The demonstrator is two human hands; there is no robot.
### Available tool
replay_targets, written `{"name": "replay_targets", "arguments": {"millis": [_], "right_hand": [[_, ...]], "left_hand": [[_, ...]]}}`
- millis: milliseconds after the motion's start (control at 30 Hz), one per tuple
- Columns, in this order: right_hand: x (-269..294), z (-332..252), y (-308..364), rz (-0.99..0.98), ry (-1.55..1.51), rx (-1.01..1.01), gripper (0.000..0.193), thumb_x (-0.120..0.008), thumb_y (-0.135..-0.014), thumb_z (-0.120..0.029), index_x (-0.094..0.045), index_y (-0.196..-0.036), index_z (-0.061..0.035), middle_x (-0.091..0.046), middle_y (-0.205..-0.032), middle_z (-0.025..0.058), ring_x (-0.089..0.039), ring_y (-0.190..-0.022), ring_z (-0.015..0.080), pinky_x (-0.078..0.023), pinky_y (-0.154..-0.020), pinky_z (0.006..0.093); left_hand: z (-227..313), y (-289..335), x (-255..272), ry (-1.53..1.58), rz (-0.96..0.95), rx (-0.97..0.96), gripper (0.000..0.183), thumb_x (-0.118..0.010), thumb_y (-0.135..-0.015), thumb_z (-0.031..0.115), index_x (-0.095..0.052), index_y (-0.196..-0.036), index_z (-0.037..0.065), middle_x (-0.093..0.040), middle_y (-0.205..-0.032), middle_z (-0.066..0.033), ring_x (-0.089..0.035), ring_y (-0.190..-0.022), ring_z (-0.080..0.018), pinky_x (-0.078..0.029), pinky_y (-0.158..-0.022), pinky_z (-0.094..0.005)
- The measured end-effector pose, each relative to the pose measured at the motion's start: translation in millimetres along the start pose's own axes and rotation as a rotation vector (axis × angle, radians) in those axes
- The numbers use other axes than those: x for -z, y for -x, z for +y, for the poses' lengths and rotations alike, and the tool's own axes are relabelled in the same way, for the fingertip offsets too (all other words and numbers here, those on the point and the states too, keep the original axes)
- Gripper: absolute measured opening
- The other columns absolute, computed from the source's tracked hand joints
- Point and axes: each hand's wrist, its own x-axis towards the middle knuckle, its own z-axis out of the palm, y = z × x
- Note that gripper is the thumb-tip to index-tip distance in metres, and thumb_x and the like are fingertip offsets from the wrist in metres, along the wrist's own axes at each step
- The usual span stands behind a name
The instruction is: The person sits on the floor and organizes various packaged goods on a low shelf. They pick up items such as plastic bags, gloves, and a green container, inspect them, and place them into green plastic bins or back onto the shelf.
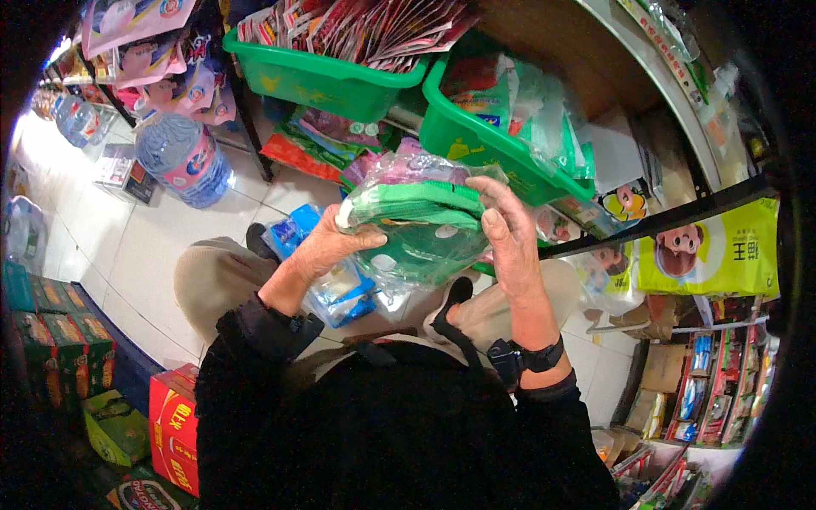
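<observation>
Both hands, left hand (327, 246) and right hand (507, 231), fingers (497, 197) clamped around green plastic packets (416, 225), just below green bin (476, 140) on shelf (671, 217).

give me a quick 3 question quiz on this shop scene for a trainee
1. True or false: both hands hold the green packet in clear wrap.
2. Which hand's wrist wears the black watch?
A. left
B. right
C. neither
3. Fill in: the big water bottle stands on the ____ .

Key
1. True: the left hand grips the left end of the green packet and the right hand grips its right side.
2. B: the black watch sits on the right wrist.
3. Floor: the big water bottle stands on the white tiled floor, left of the green baskets.
</observation>
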Motion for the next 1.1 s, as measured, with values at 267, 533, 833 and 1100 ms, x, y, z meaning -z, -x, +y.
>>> {"name": "replay_targets", "arguments": {"millis": [267,533,833,1100], "right_hand": [[-2,9,-3,0.211,0.084,-0.055,0.023,-0.059,-0.097,-0.02,-0.068,-0.091,0.0008,-0.059,-0.08,-0.0035,-0.048,-0.072,0.0045,-0.04,-0.068,0.0213],[2,-4,-20,0.362,0.122,-0.054,0.023,-0.059,-0.096,-0.019,-0.066,-0.085,-0.0004,-0.058,-0.078,-0.0035,-0.049,-0.073,0.0054,-0.04,-0.069,0.0216],[-2,13,-16,0.198,-0.075,-0.175,0.023,-0.057,-0.097,-0.02,-0.063,-0.107,0.0004,-0.064,-0.094,0.0012,-0.058,-0.085,0.0088,-0.048,-0.076,0.0234],[-3,21,2,0.077,0.211,-0.003,0.047,-0.067,-0.087,-0.015,-0.052,-0.131,-0.0054,-0.057,-0.125,0.0132,-0.059,-0.11,0.0229,-0.049,-0.091,0.0328]], "left_hand": [[13,0,-10,-0.101,-0.055,0.019,0.046,-0.081,-0.078,0.012,-0.062,-0.119,0.003,-0.067,-0.105,0.0,-0.059,-0.095,-0.009,-0.048,-0.088,-0.0274],[11,7,-26,0.042,-0.124,0.123,0.054,-0.079,-0.077,0.016,-0.058,-0.124,0.0,-0.065,-0.112,-0.0021,-0.058,-0.101,-0.0109,-0.046,-0.092,-0.0285],[20,3,-26,0.326,0.07,0.035,0.05,-0.071,-0.085,0.013,-0.051,-0.13,0.004,-0.064,-0.112,-0.0032,-0.062,-0.099,-0.0109,-0.051,-0.087,-0.0264],[7,0,-16,0.322,0.074,0.051,0.047,-0.067,-0.088,0.013,-0.051,-0.131,0.004,-0.064,-0.11,-0.0034,-0.062,-0.091,-0.0095,-0.053,-0.079,-0.0244]]}}
